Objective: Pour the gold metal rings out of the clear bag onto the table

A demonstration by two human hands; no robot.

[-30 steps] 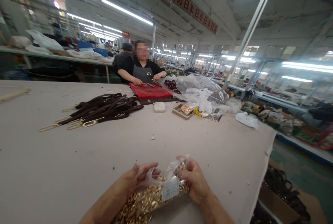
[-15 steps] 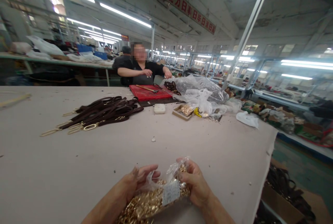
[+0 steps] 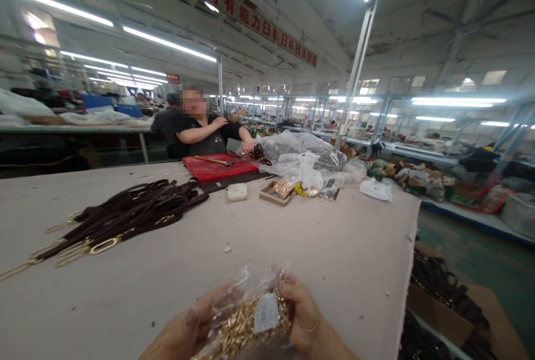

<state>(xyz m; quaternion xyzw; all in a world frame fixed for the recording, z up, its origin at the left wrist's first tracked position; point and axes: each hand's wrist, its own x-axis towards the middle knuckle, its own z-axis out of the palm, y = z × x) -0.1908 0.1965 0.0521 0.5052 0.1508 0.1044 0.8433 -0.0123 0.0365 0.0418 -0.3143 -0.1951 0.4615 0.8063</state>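
Item: clear plastic bag of small gold-coloured metal fittings (image 3: 246,324), white label on its front, held at the lower edge of the view just above the near part of the table (image 3: 292,237).

Grip, left: left hand (image 3: 190,332) is curled around the bag's left side, fingers partly hidden behind the plastic; closed on the bag.

Grip, right: right hand (image 3: 303,318) is closed on the bag's right side, thumb and fingers pinching the crumpled top near the label.

Condition: the bag's top is bunched and loose; whether it is sealed or open cannot be told. The plastic is thin and the load looks heavy for it.

Risk, judged: if the top gives or the film tears under the pinch, the fittings could spill over the table and roll off the right edge toward the cardboard box of dark straps (image 3: 447,315) on the floor. A slack hold on one side could tip the bag and pour its contents out.

Surroundings, outward: a small pale scrap (image 3: 227,248) lies on the table beyond the bag. Further left, a pile of dark brown straps with gold rings (image 3: 125,215). Further back, a white block (image 3: 237,191), a shallow tray of gold fittings (image 3: 278,190), heaped clear bags (image 3: 305,154) and a red mat (image 3: 219,168) with a hammer (image 3: 213,160) on it. A co-worker (image 3: 200,129) sits behind the mat, one hand at the clear bags.
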